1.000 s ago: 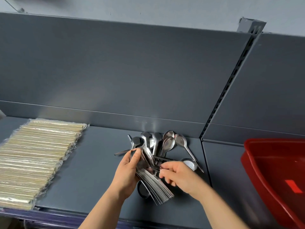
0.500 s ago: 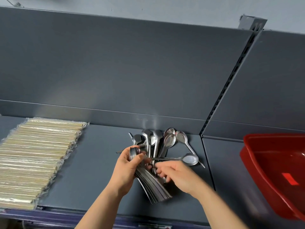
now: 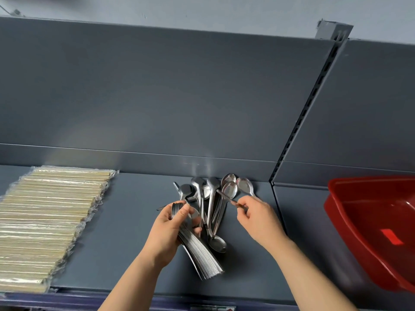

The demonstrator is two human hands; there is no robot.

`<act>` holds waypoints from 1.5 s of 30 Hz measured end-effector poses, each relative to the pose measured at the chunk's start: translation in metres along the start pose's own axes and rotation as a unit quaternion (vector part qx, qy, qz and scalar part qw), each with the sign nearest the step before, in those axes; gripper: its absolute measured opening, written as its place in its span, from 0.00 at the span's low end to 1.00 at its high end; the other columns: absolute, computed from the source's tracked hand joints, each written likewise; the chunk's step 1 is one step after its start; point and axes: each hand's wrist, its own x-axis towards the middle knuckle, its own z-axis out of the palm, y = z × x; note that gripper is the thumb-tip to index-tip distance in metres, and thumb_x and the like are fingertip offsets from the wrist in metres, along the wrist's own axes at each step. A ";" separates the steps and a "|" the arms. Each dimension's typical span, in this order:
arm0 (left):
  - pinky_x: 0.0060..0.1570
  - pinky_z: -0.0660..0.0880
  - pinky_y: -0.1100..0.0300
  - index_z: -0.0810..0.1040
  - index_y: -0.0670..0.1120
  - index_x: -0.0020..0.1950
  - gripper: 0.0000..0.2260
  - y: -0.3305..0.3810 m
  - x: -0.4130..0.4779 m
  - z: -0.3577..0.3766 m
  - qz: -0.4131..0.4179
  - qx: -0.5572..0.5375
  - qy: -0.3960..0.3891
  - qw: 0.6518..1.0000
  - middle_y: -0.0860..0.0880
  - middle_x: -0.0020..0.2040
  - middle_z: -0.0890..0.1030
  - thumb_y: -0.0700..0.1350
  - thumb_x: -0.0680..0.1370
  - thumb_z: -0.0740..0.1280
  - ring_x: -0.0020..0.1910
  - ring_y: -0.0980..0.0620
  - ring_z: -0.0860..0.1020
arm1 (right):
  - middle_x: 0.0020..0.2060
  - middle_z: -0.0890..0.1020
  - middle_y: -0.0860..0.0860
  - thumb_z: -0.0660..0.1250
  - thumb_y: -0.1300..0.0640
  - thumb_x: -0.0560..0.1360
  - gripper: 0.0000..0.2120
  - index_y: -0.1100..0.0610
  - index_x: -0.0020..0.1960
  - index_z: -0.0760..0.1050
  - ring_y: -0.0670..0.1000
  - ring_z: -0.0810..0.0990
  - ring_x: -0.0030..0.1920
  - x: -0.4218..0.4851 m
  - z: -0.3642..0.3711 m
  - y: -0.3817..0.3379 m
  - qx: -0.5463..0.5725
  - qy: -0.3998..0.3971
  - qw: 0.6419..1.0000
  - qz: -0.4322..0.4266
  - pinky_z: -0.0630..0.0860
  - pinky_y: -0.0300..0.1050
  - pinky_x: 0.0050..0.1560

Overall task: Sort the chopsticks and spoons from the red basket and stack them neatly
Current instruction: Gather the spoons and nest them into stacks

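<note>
My left hand (image 3: 167,230) grips a nested stack of metal spoons (image 3: 199,252), its handles fanning down toward me. My right hand (image 3: 256,217) pinches the handle end of a single spoon (image 3: 228,197) that lies across the pile. Several loose metal spoons (image 3: 211,194) lie in a heap on the grey shelf (image 3: 125,232), bowls toward the back wall. One spoon (image 3: 217,243) lies bowl-down near the stack. Wrapped chopsticks (image 3: 45,223) are stacked in a neat block at the left. The red basket (image 3: 368,223) stands at the right, its visible part holding nothing.
A grey back panel rises behind the shelf. A slotted upright post (image 3: 307,108) divides the two shelf bays, and a seam runs down the shelf below it. The shelf's front edge (image 3: 134,297) is close to me.
My right hand moved up and right from beside the stack and now pinches a loose spoon's handle. The spoon that lay crosswise near my right hand is gone from there. My left hand keeps hold of the stack.
</note>
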 end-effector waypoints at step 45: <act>0.29 0.77 0.57 0.77 0.42 0.55 0.15 0.010 0.045 0.012 -0.016 -0.001 0.060 0.998 0.38 0.48 0.81 0.39 0.70 0.72 0.39 0.43 0.83 | 0.25 0.77 0.49 0.68 0.54 0.73 0.12 0.59 0.36 0.71 0.43 0.70 0.22 0.032 0.010 0.012 0.210 -0.032 0.956 0.204 0.67 0.35 0.24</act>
